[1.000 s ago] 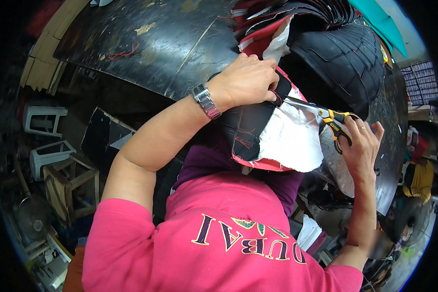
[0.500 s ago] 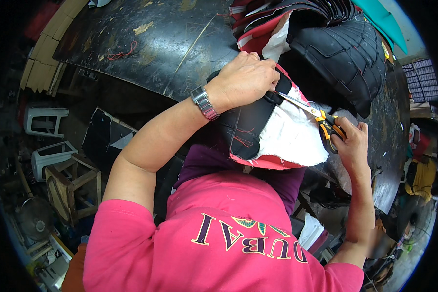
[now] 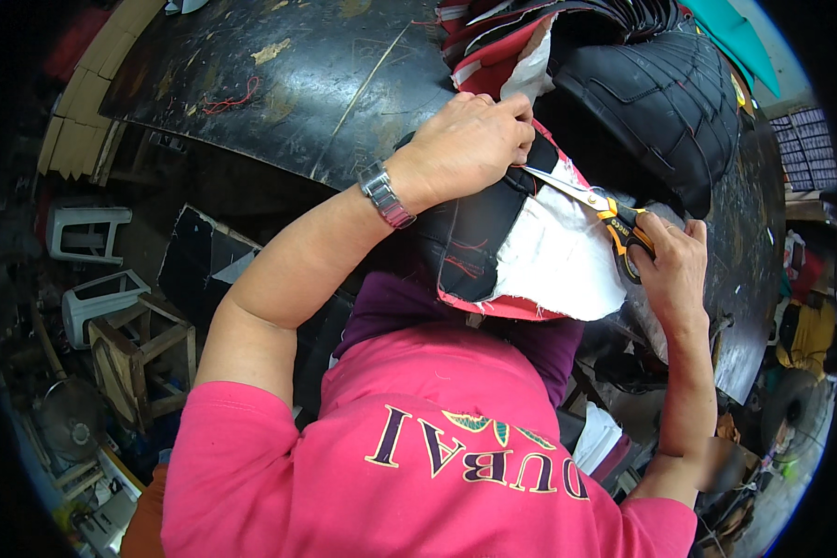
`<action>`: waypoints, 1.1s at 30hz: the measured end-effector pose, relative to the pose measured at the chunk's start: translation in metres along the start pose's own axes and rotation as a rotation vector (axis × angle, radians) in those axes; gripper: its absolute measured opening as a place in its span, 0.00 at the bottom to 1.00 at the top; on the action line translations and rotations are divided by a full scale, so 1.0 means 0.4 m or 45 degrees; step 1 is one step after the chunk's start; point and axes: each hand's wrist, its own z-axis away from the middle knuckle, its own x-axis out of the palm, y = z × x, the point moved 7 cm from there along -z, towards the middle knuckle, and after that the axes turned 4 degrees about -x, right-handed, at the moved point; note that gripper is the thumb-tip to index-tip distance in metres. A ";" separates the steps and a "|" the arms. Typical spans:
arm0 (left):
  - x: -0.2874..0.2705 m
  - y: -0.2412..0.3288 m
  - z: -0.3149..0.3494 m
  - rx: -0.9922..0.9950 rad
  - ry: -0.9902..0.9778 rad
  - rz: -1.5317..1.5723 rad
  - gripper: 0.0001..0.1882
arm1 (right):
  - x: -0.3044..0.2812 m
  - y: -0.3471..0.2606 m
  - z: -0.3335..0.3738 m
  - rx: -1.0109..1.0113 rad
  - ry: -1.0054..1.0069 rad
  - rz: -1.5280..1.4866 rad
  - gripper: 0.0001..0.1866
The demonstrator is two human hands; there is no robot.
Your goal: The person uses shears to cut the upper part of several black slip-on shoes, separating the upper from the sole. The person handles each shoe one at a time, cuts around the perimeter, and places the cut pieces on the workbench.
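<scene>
My right hand (image 3: 671, 265) grips a pair of scissors (image 3: 612, 216) by its yellow-and-black handles. Its blades point left over a sewn black piece (image 3: 474, 228) with white backing cloth (image 3: 558, 256) and red edging, resting over my lap at the table edge. Close to the blade tips, my left hand (image 3: 470, 144) is closed in a pinch at the piece's upper part. What lies between those fingertips is hidden, though a fine red thread shows beside them. Loose red thread ends lie on the black panel's lower left.
On the dark table (image 3: 344, 65), a large black stitched cover (image 3: 646, 102) stands beside a stack of red-and-black pieces (image 3: 502, 56). Red thread scraps (image 3: 235, 98) lie farther left. White plastic stools (image 3: 88, 232) and a wooden stool (image 3: 144, 358) occupy the floor at left.
The scissors' handles have drawn closer together and the blades have shifted slightly left and up. My left hand has moved only a little, staying pinched.
</scene>
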 end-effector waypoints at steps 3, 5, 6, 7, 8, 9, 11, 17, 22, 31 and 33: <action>-0.091 -0.024 0.030 -0.022 0.437 0.344 0.08 | 0.006 0.004 0.005 0.011 -0.019 -0.032 0.13; -0.142 -0.085 0.087 -0.241 0.556 0.363 0.18 | 0.019 0.007 0.021 0.054 -0.056 -0.029 0.13; -0.164 -0.116 0.122 -0.343 0.579 0.355 0.23 | 0.012 0.000 0.027 0.007 0.018 -0.024 0.13; -0.145 -0.161 0.153 -0.558 0.327 0.469 0.28 | 0.013 -0.002 0.035 0.003 0.051 -0.013 0.13; -0.117 -0.200 0.198 -0.814 0.084 0.561 0.33 | 0.016 -0.003 0.044 0.012 0.073 -0.001 0.13; -0.080 -0.211 0.235 -0.949 -0.073 0.790 0.35 | 0.019 -0.007 0.052 0.008 0.106 -0.010 0.14; -0.044 -0.194 0.277 -0.892 -0.110 1.150 0.35 | 0.033 -0.009 0.064 0.046 0.132 -0.030 0.15; 0.026 -0.171 0.299 -0.958 0.318 2.616 0.24 | 0.044 -0.003 0.110 0.131 0.256 -0.224 0.14; 0.015 -0.170 0.323 -1.139 0.420 2.769 0.20 | 0.065 0.046 0.199 0.396 0.320 -0.348 0.16; 0.005 -0.209 0.364 -1.088 0.426 2.794 0.15 | 0.131 0.162 0.308 0.684 0.658 -0.949 0.13; 0.022 -0.215 0.367 -1.059 0.379 2.826 0.15 | 0.142 0.170 0.313 0.674 0.686 -1.037 0.13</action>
